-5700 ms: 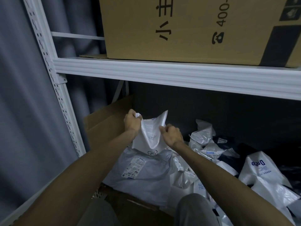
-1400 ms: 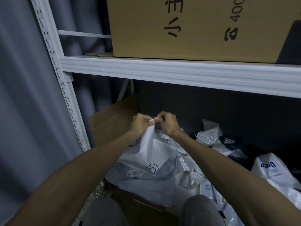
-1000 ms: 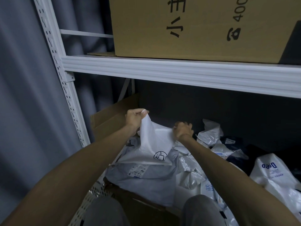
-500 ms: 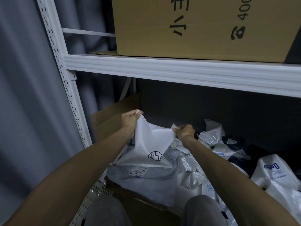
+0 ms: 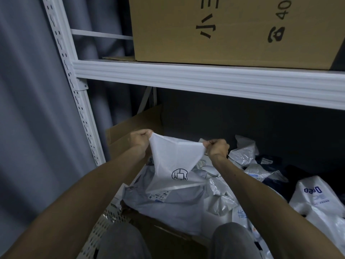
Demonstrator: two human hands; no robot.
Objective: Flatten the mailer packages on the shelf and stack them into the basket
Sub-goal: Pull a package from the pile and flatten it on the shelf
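Wider apart than a moment ago, my left hand (image 5: pixel 139 140) and right hand (image 5: pixel 217 147) pinch the white mailer (image 5: pixel 173 157) taut in curled fingers (image 5: pixel 145 132) mid-frame, above a flat grey mailer (image 5: pixel 173 204) by the basket (image 5: pixel 103 228), many crumpled mailers (image 5: pixel 317 200) waiting lower right.

White mailer (image 5: pixel 173 157), black logo; brown box (image 5: pixel 224 28).

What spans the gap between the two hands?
Head view: the white mailer, its top edge stretched from left hand to right hand.
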